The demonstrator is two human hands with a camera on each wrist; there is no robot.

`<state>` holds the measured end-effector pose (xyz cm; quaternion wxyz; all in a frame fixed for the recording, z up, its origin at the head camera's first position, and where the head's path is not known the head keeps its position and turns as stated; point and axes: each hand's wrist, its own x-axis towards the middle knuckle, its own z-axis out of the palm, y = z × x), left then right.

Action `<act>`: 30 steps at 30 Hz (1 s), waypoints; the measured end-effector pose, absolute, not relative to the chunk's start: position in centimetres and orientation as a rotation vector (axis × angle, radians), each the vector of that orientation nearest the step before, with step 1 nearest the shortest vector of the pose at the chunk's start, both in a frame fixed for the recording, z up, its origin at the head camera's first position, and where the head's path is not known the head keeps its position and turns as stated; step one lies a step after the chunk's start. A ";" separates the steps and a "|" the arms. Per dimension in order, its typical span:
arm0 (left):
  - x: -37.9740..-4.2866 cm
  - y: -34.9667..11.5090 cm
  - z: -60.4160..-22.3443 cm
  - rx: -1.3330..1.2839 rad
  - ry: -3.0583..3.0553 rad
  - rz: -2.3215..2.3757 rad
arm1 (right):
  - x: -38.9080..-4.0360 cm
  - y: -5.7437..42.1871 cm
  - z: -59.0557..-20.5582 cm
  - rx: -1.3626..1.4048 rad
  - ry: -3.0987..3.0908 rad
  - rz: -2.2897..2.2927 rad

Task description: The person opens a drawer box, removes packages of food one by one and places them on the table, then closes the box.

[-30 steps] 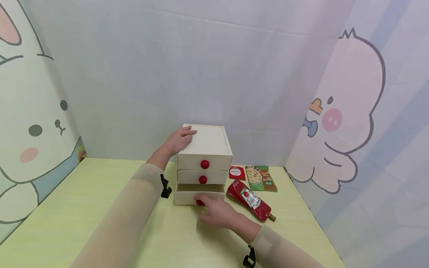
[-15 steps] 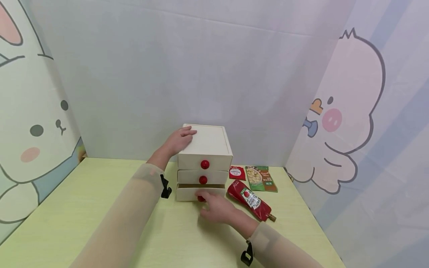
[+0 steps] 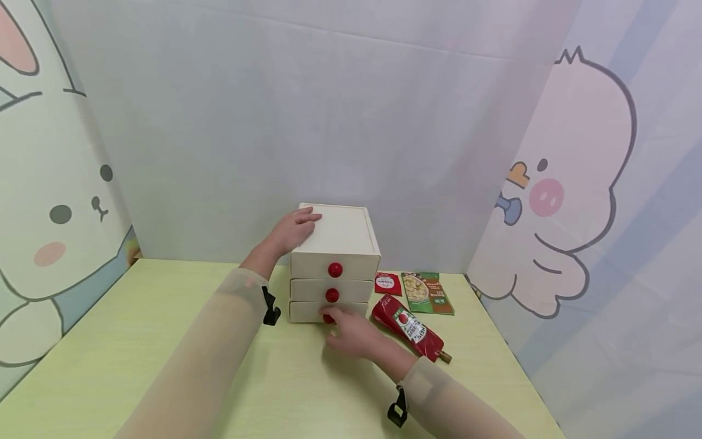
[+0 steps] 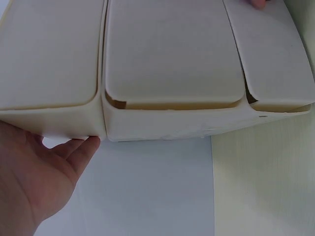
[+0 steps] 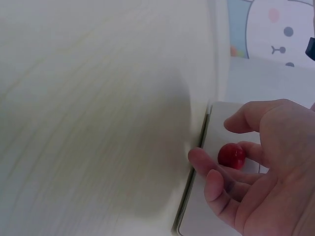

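Note:
A white chest of three drawers (image 3: 340,230) stands on the table, each drawer with a round red knob. My left hand (image 3: 290,233) rests on its top at the left edge. In the left wrist view, the fingers (image 4: 82,155) of that hand lie against the chest's top. At the bottom drawer (image 3: 304,312), my right hand (image 3: 356,334) touches the front around the knob (image 5: 231,156). The right wrist view has the index finger against this knob and the thumb (image 5: 241,120) apart from it. All three drawers look pushed in.
Right of the chest lie a red spouted pouch (image 3: 408,328), a small red packet (image 3: 387,283) and a green-brown food packet (image 3: 428,292). A pale curtain (image 3: 351,122) hangs behind the yellowish table (image 3: 164,341), with cartoon-printed cloth at both sides.
The bottom drawer has slid back into the chest, its gap disappearing. My right hand has moved forward with it, while my left hand has stayed on top.

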<state>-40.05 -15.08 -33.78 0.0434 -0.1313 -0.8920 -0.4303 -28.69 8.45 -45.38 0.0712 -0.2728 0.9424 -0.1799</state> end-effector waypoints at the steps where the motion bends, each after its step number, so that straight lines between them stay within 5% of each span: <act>1: -40.0 -15.1 -33.8 -0.401 -2.728 -1.317 | -28.7 8.4 -45.4 -0.815 2.833 -0.541; 17: -40.1 -14.7 -33.6 -0.430 -2.732 -1.302 | -29.4 8.8 -45.8 -0.793 2.818 -0.558; 24: -40.4 -15.3 -34.7 -0.389 -2.439 -1.667 | -28.4 9.7 -45.4 -0.811 2.808 -0.582; 30: -38.2 -17.9 -36.1 -0.273 -2.290 -1.724 | -26.8 12.3 -43.2 -0.801 2.804 -0.703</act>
